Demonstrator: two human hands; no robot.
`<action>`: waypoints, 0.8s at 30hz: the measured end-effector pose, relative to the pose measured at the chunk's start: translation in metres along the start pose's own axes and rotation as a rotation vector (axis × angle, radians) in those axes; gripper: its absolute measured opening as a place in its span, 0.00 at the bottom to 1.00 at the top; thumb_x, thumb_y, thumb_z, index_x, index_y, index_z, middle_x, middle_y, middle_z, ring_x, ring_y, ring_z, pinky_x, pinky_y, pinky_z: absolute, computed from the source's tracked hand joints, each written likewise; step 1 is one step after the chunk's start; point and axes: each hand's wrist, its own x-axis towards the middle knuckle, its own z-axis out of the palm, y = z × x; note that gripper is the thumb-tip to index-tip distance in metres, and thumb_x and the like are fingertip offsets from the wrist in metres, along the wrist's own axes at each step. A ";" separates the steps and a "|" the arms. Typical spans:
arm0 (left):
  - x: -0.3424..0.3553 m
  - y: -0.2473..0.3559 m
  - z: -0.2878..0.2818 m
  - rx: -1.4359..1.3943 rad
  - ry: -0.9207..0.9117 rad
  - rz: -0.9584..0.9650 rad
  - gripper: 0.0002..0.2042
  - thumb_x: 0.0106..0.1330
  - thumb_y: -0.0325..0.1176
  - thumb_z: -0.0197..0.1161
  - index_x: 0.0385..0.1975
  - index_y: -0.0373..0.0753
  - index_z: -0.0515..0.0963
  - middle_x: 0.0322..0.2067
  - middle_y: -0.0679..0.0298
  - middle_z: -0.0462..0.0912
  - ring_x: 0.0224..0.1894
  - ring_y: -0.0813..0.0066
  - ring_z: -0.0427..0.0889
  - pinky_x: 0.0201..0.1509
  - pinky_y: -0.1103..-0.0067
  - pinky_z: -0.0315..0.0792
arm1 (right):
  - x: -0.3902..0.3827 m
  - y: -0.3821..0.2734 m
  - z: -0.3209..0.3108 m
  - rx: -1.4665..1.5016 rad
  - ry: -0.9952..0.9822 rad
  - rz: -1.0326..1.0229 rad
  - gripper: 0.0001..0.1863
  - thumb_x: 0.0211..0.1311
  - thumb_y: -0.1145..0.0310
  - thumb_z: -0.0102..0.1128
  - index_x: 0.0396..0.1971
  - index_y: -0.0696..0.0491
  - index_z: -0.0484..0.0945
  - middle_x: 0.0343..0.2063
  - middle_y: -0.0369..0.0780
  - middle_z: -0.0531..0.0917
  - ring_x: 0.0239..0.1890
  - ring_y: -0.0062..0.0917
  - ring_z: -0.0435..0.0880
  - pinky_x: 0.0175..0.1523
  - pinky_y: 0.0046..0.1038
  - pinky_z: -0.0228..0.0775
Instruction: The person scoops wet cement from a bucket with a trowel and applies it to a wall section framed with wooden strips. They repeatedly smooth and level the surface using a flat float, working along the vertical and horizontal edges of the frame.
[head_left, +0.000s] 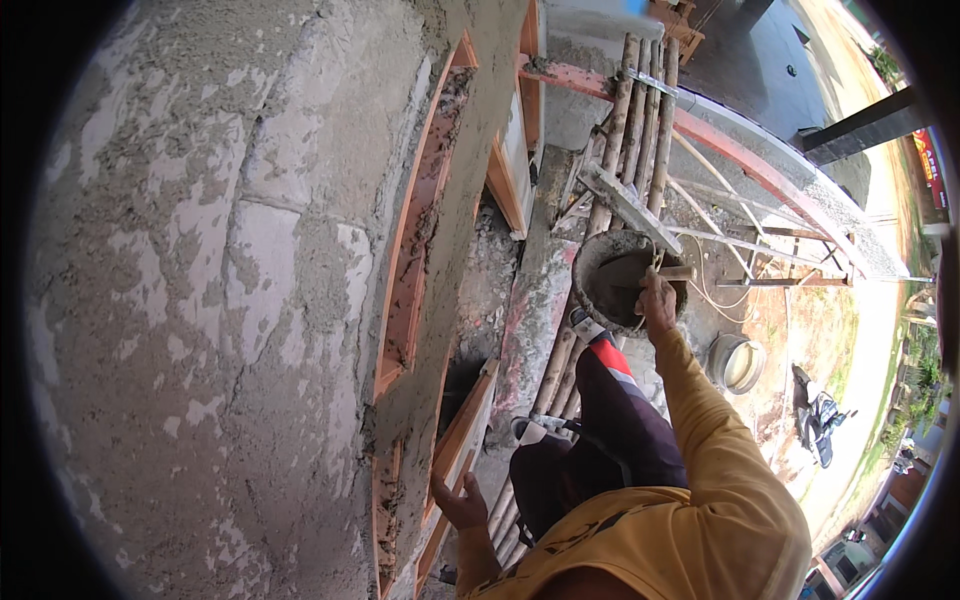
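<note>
My right hand [655, 303] is closed around a trowel near its pale wooden handle [679, 272]. The trowel's blade lies inside a round, mortar-crusted bucket [592, 262] holding grey wet mortar. The bucket rests on the pole scaffold ahead of my legs. Lower down, my left hand [463, 503] has its fingers apart and holds nothing. It is beside an orange-brown wooden window frame [462, 425], and whether a fingertip touches the wood I cannot tell. Rough grey render [404, 425] edges the frame openings.
A partly plastered wall [290, 240] fills the left side. I am on a scaffold of wooden poles [633, 130], with a mortar-stained board [628, 205] across it. Below to the right are a pale bucket [738, 364], a metal trestle frame [740, 235] and a dark bundle [820, 415].
</note>
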 end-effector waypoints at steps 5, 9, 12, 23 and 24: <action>0.050 0.085 0.154 -0.477 -0.453 -0.042 0.38 0.53 0.47 0.66 0.57 0.27 0.58 0.56 0.43 0.63 0.61 0.52 0.60 0.64 0.69 0.55 | 0.020 0.010 0.052 0.089 -0.207 0.105 0.21 0.65 0.47 0.44 0.24 0.50 0.66 0.13 0.26 0.57 0.13 0.11 0.53 0.18 0.18 0.46; 0.108 0.095 0.283 -0.650 -0.640 -0.037 0.48 0.50 0.49 0.69 0.62 0.27 0.47 0.59 0.43 0.57 0.63 0.55 0.57 0.65 0.70 0.54 | 0.034 0.025 0.082 0.119 -0.256 0.103 0.20 0.65 0.49 0.45 0.25 0.52 0.67 0.12 0.26 0.59 0.12 0.10 0.55 0.17 0.16 0.46; 0.149 0.105 0.338 -0.850 -0.696 0.037 0.54 0.47 0.45 0.72 0.63 0.29 0.37 0.60 0.42 0.55 0.63 0.56 0.57 0.64 0.69 0.56 | 0.040 0.047 0.111 0.178 -0.345 0.054 0.18 0.66 0.52 0.45 0.26 0.52 0.67 0.13 0.25 0.58 0.13 0.08 0.54 0.17 0.15 0.45; 0.163 0.128 0.303 -0.634 -0.510 0.167 0.45 0.51 0.33 0.68 0.63 0.32 0.42 0.61 0.48 0.54 0.62 0.59 0.59 0.62 0.70 0.58 | 0.071 0.057 0.143 0.031 -0.158 -0.115 0.19 0.66 0.54 0.46 0.28 0.58 0.71 0.17 0.29 0.65 0.19 0.13 0.60 0.24 0.19 0.53; 0.158 0.134 0.283 -0.529 -0.462 0.232 0.37 0.54 0.33 0.65 0.61 0.31 0.51 0.59 0.48 0.59 0.62 0.58 0.60 0.62 0.69 0.59 | 0.077 0.041 0.135 -0.034 -0.130 -0.166 0.21 0.66 0.56 0.46 0.27 0.60 0.73 0.20 0.33 0.69 0.23 0.17 0.64 0.30 0.22 0.58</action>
